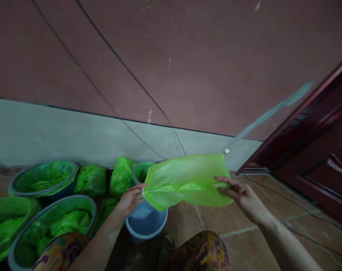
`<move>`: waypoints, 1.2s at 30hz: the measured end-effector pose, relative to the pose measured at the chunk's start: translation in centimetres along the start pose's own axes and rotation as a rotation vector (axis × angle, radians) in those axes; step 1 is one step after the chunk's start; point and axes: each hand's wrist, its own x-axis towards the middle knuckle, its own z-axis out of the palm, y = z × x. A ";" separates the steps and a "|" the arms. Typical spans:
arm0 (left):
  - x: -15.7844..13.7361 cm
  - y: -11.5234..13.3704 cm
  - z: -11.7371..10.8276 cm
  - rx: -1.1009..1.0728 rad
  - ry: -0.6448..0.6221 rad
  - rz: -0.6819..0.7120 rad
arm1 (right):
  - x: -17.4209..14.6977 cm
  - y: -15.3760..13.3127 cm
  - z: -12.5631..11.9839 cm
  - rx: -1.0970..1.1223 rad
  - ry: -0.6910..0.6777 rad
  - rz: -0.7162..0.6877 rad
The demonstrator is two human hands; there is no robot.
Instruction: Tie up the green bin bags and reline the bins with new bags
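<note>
A light green plastic bag (185, 180) is stretched out sideways in front of me, held at both ends. My left hand (131, 199) pinches its gathered left end, where a small whitish piece shows by the fingertips; I cannot make out what that is. At the right edge my right hand (238, 192) grips the bag, with fingers laid over its surface. A blue-grey bucket (146, 222) stands on the floor below the bag's left part, just beyond my knees.
Several tubs, among them a large oval one (43, 164) and a nearer one (89, 199), hold green plastic. Filled green bags (90, 180) and a small bucket (137, 170) stand along the wall. A dark red door (315, 165) is at right; cables (309, 233) cross the tiles.
</note>
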 end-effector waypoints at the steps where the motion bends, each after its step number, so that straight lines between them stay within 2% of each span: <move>1: 0.0 -0.1 0.1 -0.016 -0.016 0.007 | 0.1 -0.5 -0.1 -0.015 -0.009 -0.027; 7: 0.5 -1.7 1.8 0.078 -0.046 0.152 | -0.3 -3.0 0.1 -0.063 -0.058 -0.134; 12: 1.0 -2.7 2.0 0.276 -0.045 0.220 | 0.0 -2.2 -1.6 -0.314 -0.072 -0.220; 18: 0.7 -1.6 0.7 0.475 -0.007 0.277 | 1.6 0.9 -5.4 -0.699 0.107 -0.263; 21: 0.1 -0.4 0.7 0.603 -0.004 0.353 | 1.6 1.6 -6.1 -0.862 0.160 -0.266; 24: -0.8 0.6 1.5 0.728 -0.059 0.414 | 1.3 1.9 -6.1 -0.960 0.223 -0.259; 27: -1.7 1.1 2.5 0.850 -0.099 0.436 | 1.2 2.0 -6.3 -1.003 0.314 -0.233; 30: -2.2 1.0 3.1 1.006 -0.086 0.503 | 1.4 1.9 -6.4 -0.980 0.346 -0.247; 33: -2.0 0.7 3.0 1.134 -0.006 0.629 | 1.4 1.4 -6.3 -0.882 0.312 -0.320; 36: -2.1 1.2 2.7 1.131 0.111 0.740 | 0.9 0.8 -6.1 -0.756 0.257 -0.402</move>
